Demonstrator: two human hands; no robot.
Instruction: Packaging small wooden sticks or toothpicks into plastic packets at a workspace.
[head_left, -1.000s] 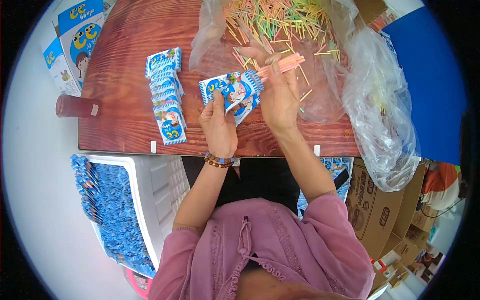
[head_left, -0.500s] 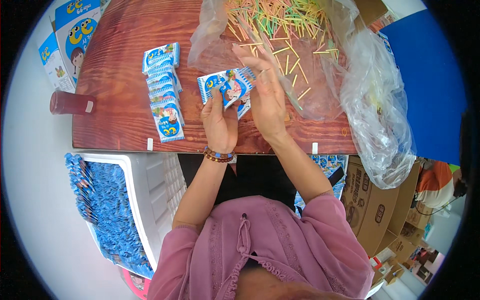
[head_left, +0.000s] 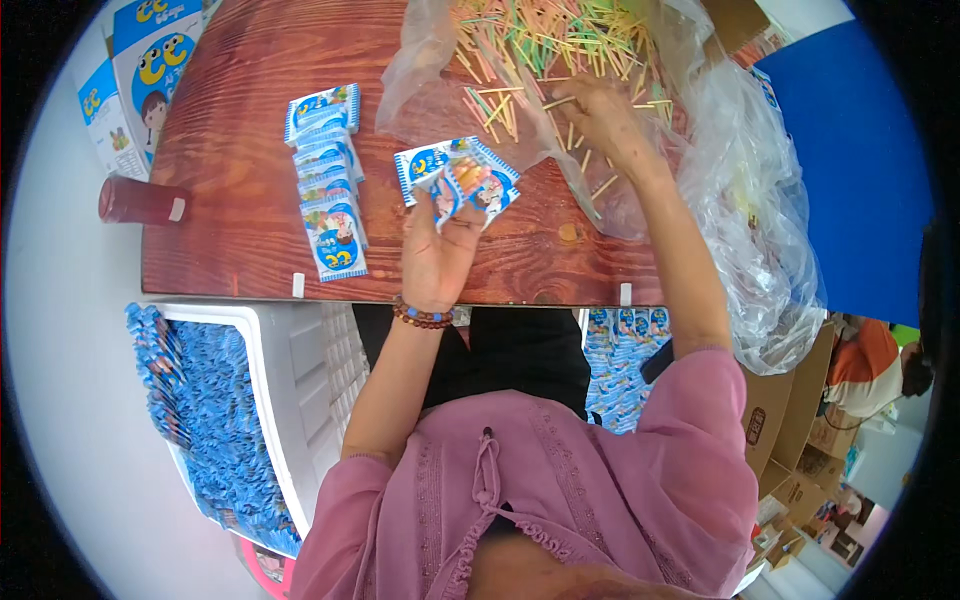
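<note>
My left hand (head_left: 436,262) grips several small blue-and-white sachets (head_left: 428,166), fanned out above the table, with thumb and fingers closed on their lower edges. My right hand (head_left: 612,122) is over the clear plastic sheet, its fingers bent and the tips together on a thin yellow stick (head_left: 556,103). Beyond it spreads a heap of thin pastel sticks (head_left: 570,40) in yellow, pink and green. To the left of my left hand, a row of overlapping sachets (head_left: 335,235) lies on the wooden table (head_left: 240,150).
A red-lidded jar (head_left: 140,202) lies at the table's left edge, near printed boxes (head_left: 155,75). Below left, a white foam box (head_left: 265,400) is full of blue sachets. Crumpled clear plastic (head_left: 755,220) hangs over the right edge. Cardboard boxes (head_left: 780,420) stand below right; more sachets (head_left: 620,370) lie under the table.
My right hand has left the sachets and moved right and away to the sticks. The sachets stay in my left hand, now fanned wider. Some sticks at the heap's near edge lie differently.
</note>
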